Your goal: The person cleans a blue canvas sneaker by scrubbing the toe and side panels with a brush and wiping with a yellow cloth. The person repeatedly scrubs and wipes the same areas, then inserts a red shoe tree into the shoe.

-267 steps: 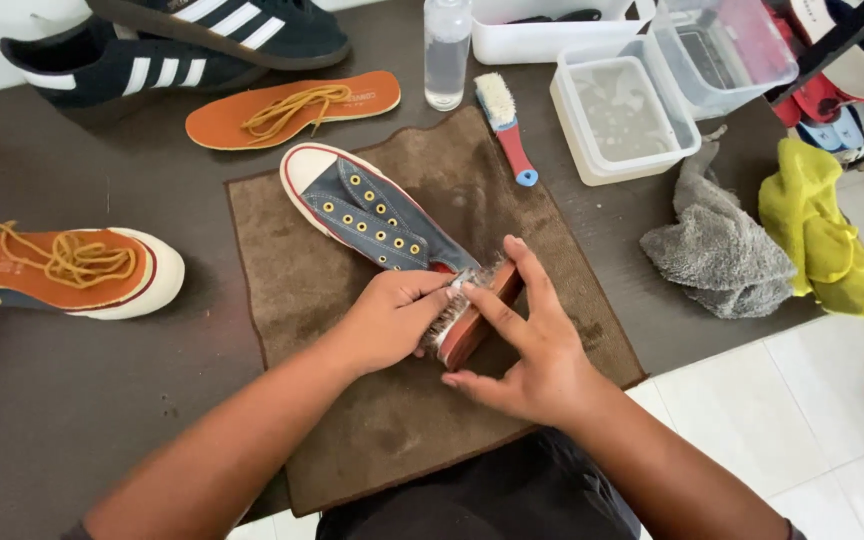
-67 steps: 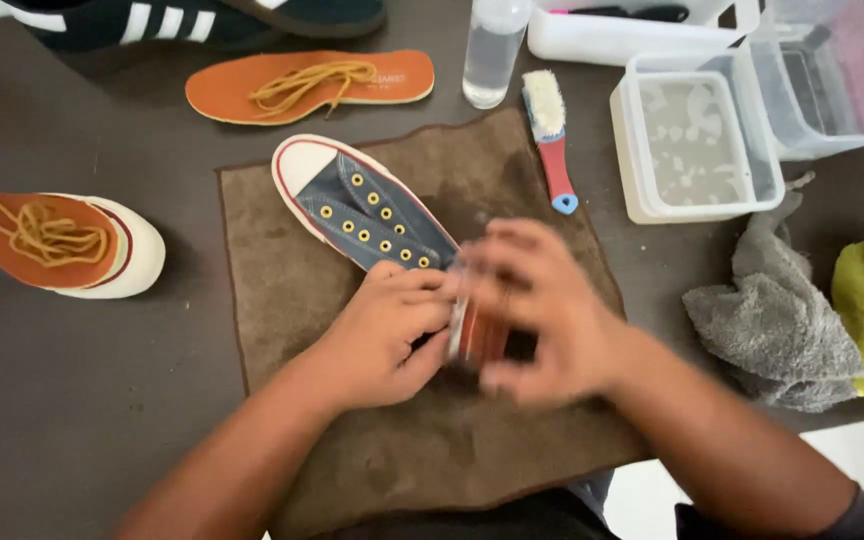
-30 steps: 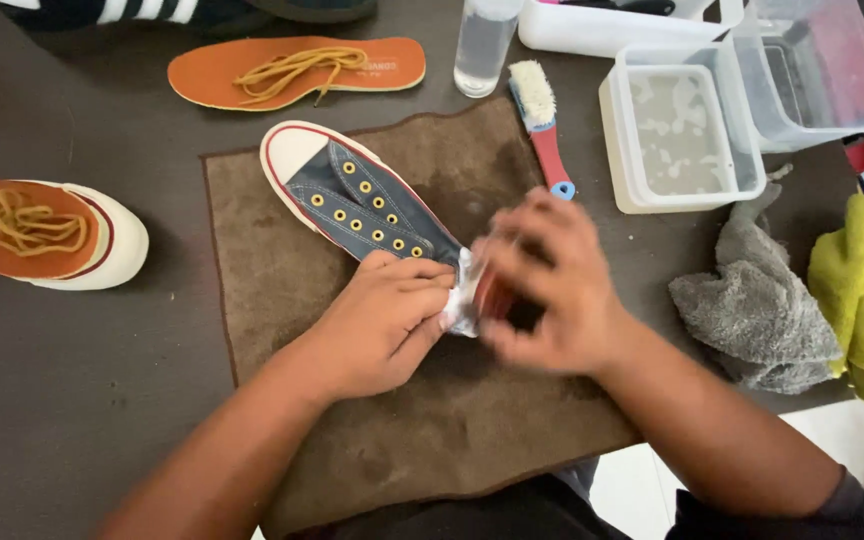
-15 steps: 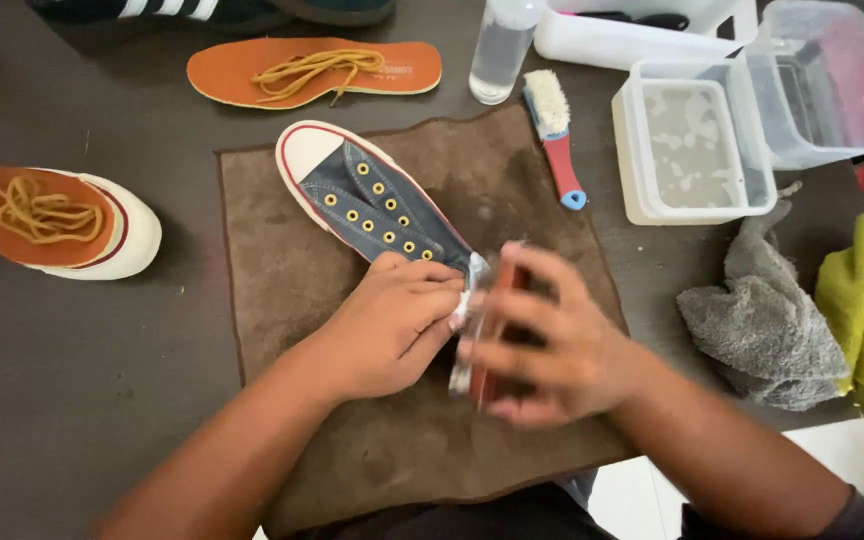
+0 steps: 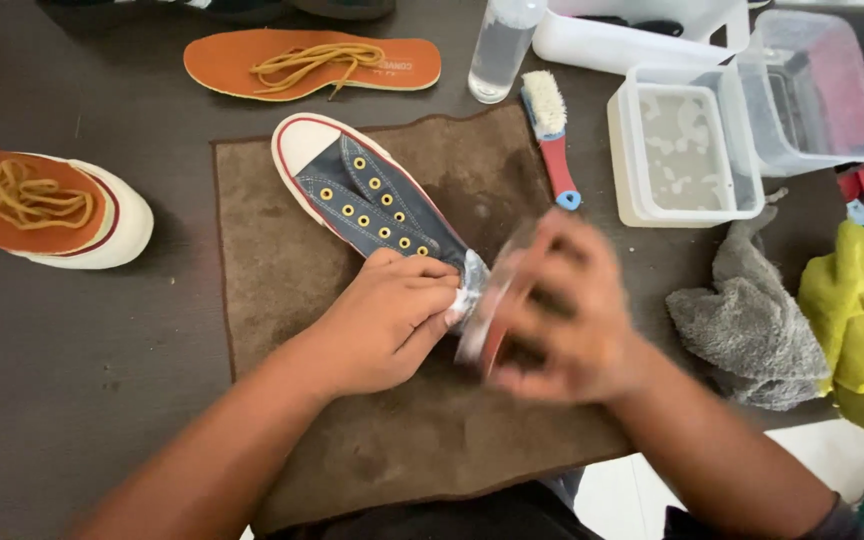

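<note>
Both hands' fingers (image 5: 430, 290) around sneaker (image 5: 372, 200), brush (image 5: 497, 325)

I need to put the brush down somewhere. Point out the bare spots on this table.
Bare table lies left of the brown mat, below the orange-lined shoe. The mat's near edge below both hands is free too. The far right is crowded: tubs, small brush, bottle, grey rag.

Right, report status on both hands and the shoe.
Left hand pins blue sneaker on brown towel. Right hand, blurred, grips wooden brush at the sudsy heel. Nothing obstructing.
</note>
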